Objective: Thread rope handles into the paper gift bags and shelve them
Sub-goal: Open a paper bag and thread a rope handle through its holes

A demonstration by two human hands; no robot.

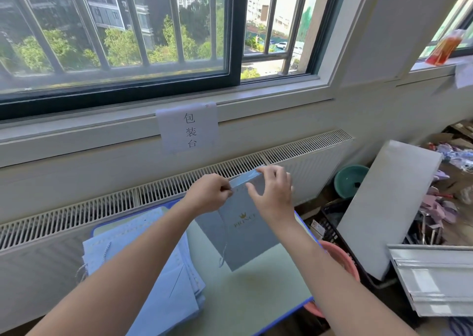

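You held one grey-blue gift bag (243, 223) upright over the small table (256, 284), its printed face with a gold crown logo toward you, its lower corner down near the tabletop. Your left hand (208, 195) pinched the bag's top left edge, fingers curled tight, thumb and forefinger closed on the rim. Whether a rope end sat in that pinch I could not tell. Your right hand (272, 195) gripped the top right of the bag, thumb on the front face, fingers wrapped over the upper edge. A thin rope handle (224, 243) hung down along the bag's left side, its end dangling near the bottom corner.

To your left on the table lay a stack of flat light-blue bags (143, 266), some with twisted rope (82, 271) trailing off the edge. The table had a pale green top with a blue rim. A radiator (102, 205) ran along the wall behind it, under the window sill, where a paper sign (189, 129) with three characters was taped. A pink basin (340, 261) sat beside the table on the right, near a dark crate (332, 223), a leaning grey board (384, 207) and a teal bowl (350, 180).
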